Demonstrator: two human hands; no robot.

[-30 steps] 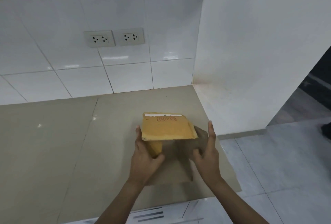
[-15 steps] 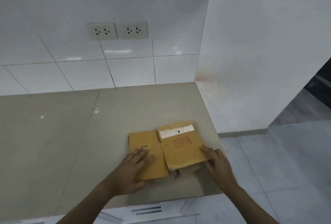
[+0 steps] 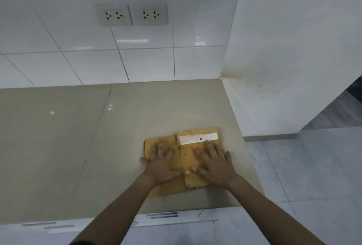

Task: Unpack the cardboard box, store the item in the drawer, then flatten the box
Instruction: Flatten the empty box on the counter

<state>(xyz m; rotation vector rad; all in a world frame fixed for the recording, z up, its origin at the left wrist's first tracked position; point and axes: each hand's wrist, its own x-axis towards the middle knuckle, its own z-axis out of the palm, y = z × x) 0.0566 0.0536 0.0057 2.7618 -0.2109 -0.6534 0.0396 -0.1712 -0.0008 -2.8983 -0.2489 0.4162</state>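
A yellow-brown cardboard box [image 3: 187, 146] lies flattened on the beige countertop [image 3: 98, 146], near its right front corner. A white shipping label [image 3: 197, 138] runs along its far right panel. My left hand [image 3: 162, 164] presses palm-down on the left panel with fingers spread. My right hand [image 3: 213, 163] presses flat on the right panel, fingers spread, thumbs almost touching in the middle. Neither hand holds anything. The unpacked item and the inside of any drawer are not visible.
White drawer fronts [image 3: 166, 219] show just below the counter's front edge. A white tiled wall with two sockets [image 3: 132, 14] stands behind. A white side wall [image 3: 284, 68] borders the counter on the right, with grey floor tiles [image 3: 313, 176] beyond.
The box, held upright and half collapsed a second ago, has been laid down and pressed flat. Both hands moved from its sides onto its top, palms down.
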